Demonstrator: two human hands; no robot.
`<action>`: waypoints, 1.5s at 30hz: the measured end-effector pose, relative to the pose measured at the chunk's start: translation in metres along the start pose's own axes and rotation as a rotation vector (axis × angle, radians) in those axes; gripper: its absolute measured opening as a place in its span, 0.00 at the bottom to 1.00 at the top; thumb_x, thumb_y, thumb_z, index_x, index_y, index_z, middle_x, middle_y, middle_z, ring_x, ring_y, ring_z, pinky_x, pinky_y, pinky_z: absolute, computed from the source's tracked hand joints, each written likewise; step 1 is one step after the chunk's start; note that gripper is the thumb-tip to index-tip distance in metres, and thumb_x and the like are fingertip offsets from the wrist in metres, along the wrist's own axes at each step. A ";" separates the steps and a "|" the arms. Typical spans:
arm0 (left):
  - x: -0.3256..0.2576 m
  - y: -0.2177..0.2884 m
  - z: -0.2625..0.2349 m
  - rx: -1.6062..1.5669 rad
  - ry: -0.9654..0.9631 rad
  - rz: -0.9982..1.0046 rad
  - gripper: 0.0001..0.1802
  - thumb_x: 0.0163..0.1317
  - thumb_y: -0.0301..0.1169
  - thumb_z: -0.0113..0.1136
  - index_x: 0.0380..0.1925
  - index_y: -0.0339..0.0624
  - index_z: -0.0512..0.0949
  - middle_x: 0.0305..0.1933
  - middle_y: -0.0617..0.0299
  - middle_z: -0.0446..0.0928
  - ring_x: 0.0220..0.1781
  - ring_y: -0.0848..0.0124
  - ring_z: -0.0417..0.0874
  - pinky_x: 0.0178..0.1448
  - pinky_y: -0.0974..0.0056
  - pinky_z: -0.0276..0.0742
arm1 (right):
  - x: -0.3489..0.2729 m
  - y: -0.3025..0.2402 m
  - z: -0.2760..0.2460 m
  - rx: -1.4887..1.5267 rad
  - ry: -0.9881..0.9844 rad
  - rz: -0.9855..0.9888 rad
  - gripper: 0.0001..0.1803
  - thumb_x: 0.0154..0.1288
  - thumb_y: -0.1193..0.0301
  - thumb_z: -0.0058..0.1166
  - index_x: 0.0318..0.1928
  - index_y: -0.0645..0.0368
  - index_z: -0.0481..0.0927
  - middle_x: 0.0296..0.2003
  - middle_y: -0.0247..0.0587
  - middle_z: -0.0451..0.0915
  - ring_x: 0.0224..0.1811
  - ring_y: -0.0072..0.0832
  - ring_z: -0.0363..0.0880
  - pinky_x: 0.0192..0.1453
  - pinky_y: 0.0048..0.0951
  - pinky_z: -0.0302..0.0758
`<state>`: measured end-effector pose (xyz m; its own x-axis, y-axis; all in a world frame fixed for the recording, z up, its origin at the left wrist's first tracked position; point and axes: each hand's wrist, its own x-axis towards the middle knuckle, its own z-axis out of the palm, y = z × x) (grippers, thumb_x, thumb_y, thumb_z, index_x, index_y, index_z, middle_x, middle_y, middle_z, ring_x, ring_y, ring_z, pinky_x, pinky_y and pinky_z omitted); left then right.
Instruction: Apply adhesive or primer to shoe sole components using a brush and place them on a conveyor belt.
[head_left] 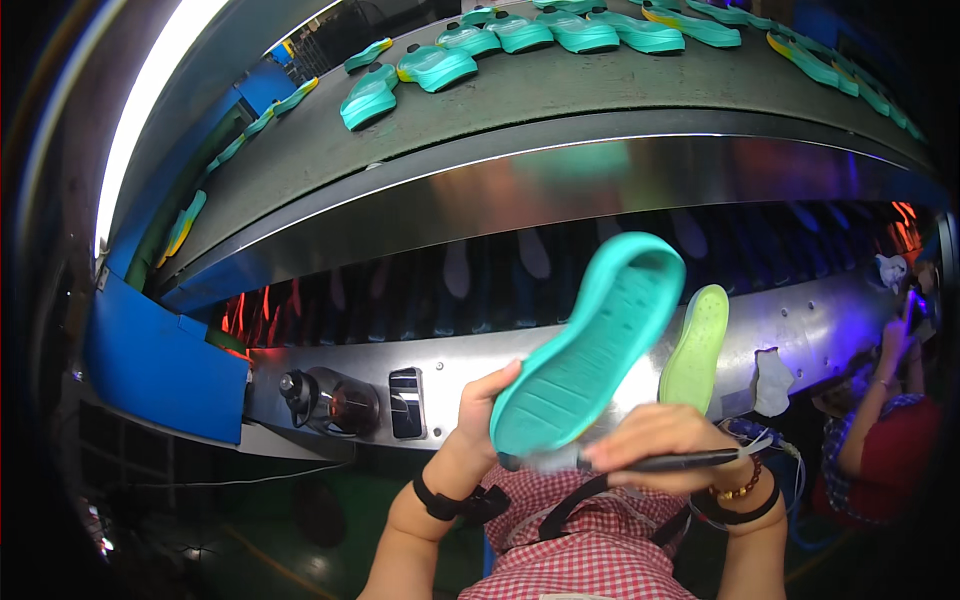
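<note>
A teal shoe sole (600, 345) is held up in front of me, tilted, its hollow upper side in view. My left hand (484, 405) is closed on its lower left edge, the thumb along the rim. In my right hand (665, 445) is a slim black-handled brush (690, 461). Its pale tip is smeared by motion and lies at the sole's lower end; whether it touches the rim I cannot tell. Just behind my right hand, a light green sole (697, 350) lies on the metal ledge (500, 360).
Several teal and yellow soles (520, 33) sit on the dark conveyor belt (560, 85) beyond. On the ledge are a dark bottle (335, 400), a phone (406, 403) and a whitish cloth-like piece (772, 382). Red-lit slots glow at both ends. A co-worker's arm (872, 415) is at right.
</note>
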<state>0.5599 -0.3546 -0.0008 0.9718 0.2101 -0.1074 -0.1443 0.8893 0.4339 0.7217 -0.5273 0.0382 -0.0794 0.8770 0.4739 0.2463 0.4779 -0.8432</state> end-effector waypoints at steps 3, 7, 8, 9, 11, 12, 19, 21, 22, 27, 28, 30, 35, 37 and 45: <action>0.005 -0.001 0.025 0.237 0.152 -0.237 0.29 0.64 0.39 0.43 0.61 0.32 0.57 0.60 0.48 0.64 0.58 0.61 0.70 0.62 0.59 0.65 | 0.004 0.011 -0.006 -0.090 -0.185 0.014 0.12 0.49 0.77 0.58 0.38 0.58 0.80 0.37 0.38 0.80 0.39 0.33 0.79 0.45 0.29 0.74; 0.001 0.000 0.017 0.293 0.141 -0.327 0.28 0.64 0.37 0.45 0.60 0.32 0.58 0.61 0.50 0.63 0.59 0.63 0.69 0.62 0.61 0.64 | 0.002 0.005 -0.016 -0.134 -0.332 0.024 0.14 0.49 0.77 0.55 0.39 0.56 0.79 0.41 0.39 0.80 0.40 0.35 0.79 0.44 0.29 0.75; 0.000 0.002 0.019 0.287 0.141 -0.327 0.28 0.64 0.37 0.45 0.60 0.32 0.58 0.61 0.50 0.63 0.59 0.63 0.69 0.62 0.61 0.64 | 0.001 0.004 -0.018 -0.119 -0.264 0.025 0.14 0.50 0.76 0.53 0.41 0.56 0.78 0.42 0.38 0.79 0.41 0.35 0.79 0.43 0.30 0.75; 0.002 0.004 0.026 0.275 0.145 -0.344 0.28 0.63 0.36 0.45 0.60 0.31 0.58 0.61 0.49 0.63 0.60 0.63 0.68 0.63 0.61 0.62 | -0.002 0.013 -0.023 -0.211 -0.276 0.001 0.15 0.51 0.76 0.51 0.43 0.56 0.77 0.43 0.37 0.79 0.42 0.34 0.79 0.43 0.30 0.75; 0.004 0.006 0.025 0.374 0.140 -0.343 0.29 0.63 0.36 0.46 0.60 0.30 0.58 0.61 0.48 0.62 0.61 0.63 0.67 0.64 0.61 0.61 | -0.012 0.017 -0.019 -0.268 -0.360 0.023 0.16 0.52 0.75 0.50 0.44 0.55 0.77 0.43 0.37 0.79 0.42 0.34 0.79 0.43 0.30 0.75; 0.001 0.007 0.024 0.371 0.141 -0.346 0.29 0.63 0.36 0.46 0.60 0.30 0.58 0.61 0.48 0.62 0.61 0.63 0.67 0.64 0.61 0.61 | -0.014 0.017 -0.016 -0.318 -0.442 0.043 0.16 0.53 0.74 0.49 0.45 0.55 0.76 0.44 0.37 0.79 0.42 0.34 0.79 0.44 0.30 0.75; 0.000 0.007 0.019 0.442 0.191 -0.324 0.28 0.64 0.38 0.46 0.60 0.33 0.59 0.60 0.51 0.64 0.60 0.66 0.68 0.61 0.62 0.66 | -0.016 0.016 -0.033 -0.396 -0.351 0.038 0.14 0.52 0.74 0.49 0.42 0.55 0.77 0.42 0.36 0.79 0.41 0.33 0.79 0.42 0.30 0.75; -0.001 0.008 0.016 0.473 0.192 -0.342 0.28 0.64 0.38 0.47 0.60 0.33 0.59 0.60 0.51 0.64 0.60 0.65 0.68 0.60 0.62 0.66 | -0.016 0.009 -0.033 -0.562 -0.502 0.050 0.13 0.53 0.74 0.49 0.42 0.54 0.77 0.40 0.37 0.80 0.40 0.33 0.79 0.42 0.30 0.74; -0.003 0.009 0.017 0.469 0.228 -0.325 0.30 0.63 0.38 0.47 0.60 0.31 0.58 0.60 0.49 0.64 0.59 0.64 0.68 0.60 0.62 0.67 | -0.014 0.005 -0.036 -0.563 -0.500 0.053 0.13 0.53 0.74 0.49 0.42 0.54 0.77 0.40 0.37 0.80 0.40 0.33 0.79 0.42 0.30 0.74; -0.004 0.008 0.026 0.470 0.233 -0.251 0.29 0.63 0.38 0.47 0.60 0.32 0.59 0.60 0.50 0.65 0.56 0.65 0.72 0.56 0.64 0.71 | -0.019 0.021 -0.051 -0.377 -0.348 0.096 0.17 0.52 0.74 0.50 0.45 0.56 0.76 0.44 0.39 0.78 0.42 0.36 0.78 0.44 0.31 0.74; -0.003 0.012 0.024 0.518 0.216 -0.255 0.29 0.63 0.38 0.47 0.60 0.32 0.59 0.59 0.49 0.65 0.55 0.65 0.73 0.54 0.65 0.73 | -0.022 0.029 -0.050 -0.365 -0.282 0.068 0.18 0.51 0.75 0.51 0.46 0.58 0.76 0.45 0.40 0.78 0.43 0.37 0.78 0.45 0.31 0.74; -0.003 0.017 0.021 0.572 0.196 -0.255 0.29 0.63 0.38 0.47 0.60 0.32 0.59 0.59 0.47 0.65 0.54 0.64 0.74 0.51 0.65 0.75 | -0.026 0.028 -0.046 -0.387 -0.306 0.111 0.17 0.53 0.74 0.54 0.46 0.60 0.76 0.43 0.45 0.78 0.42 0.39 0.79 0.46 0.31 0.75; 0.002 -0.004 0.014 0.293 0.203 -0.101 0.32 0.62 0.40 0.45 0.62 0.34 0.53 0.60 0.47 0.63 0.56 0.60 0.72 0.56 0.56 0.72 | -0.009 0.008 -0.033 0.081 -0.171 0.365 0.15 0.58 0.70 0.56 0.45 0.61 0.78 0.37 0.45 0.81 0.38 0.26 0.80 0.44 0.24 0.75; 0.009 -0.016 0.018 0.110 0.202 -0.101 0.31 0.62 0.40 0.42 0.62 0.36 0.54 0.60 0.48 0.63 0.60 0.56 0.67 0.61 0.50 0.65 | -0.008 0.024 -0.014 0.069 0.059 0.327 0.14 0.57 0.72 0.55 0.44 0.61 0.78 0.36 0.41 0.81 0.36 0.21 0.79 0.42 0.20 0.74; 0.009 -0.029 -0.006 -0.010 0.127 -0.045 0.29 0.62 0.40 0.43 0.61 0.37 0.57 0.59 0.46 0.64 0.57 0.54 0.71 0.59 0.52 0.69 | -0.016 0.065 -0.010 -0.077 0.582 0.338 0.10 0.55 0.78 0.54 0.39 0.65 0.80 0.33 0.43 0.81 0.33 0.22 0.79 0.40 0.21 0.74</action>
<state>0.5716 -0.3762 -0.0202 0.9460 0.2188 -0.2390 -0.1033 0.9028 0.4176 0.7485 -0.5107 -0.0219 0.5418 0.7976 0.2653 0.2361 0.1585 -0.9587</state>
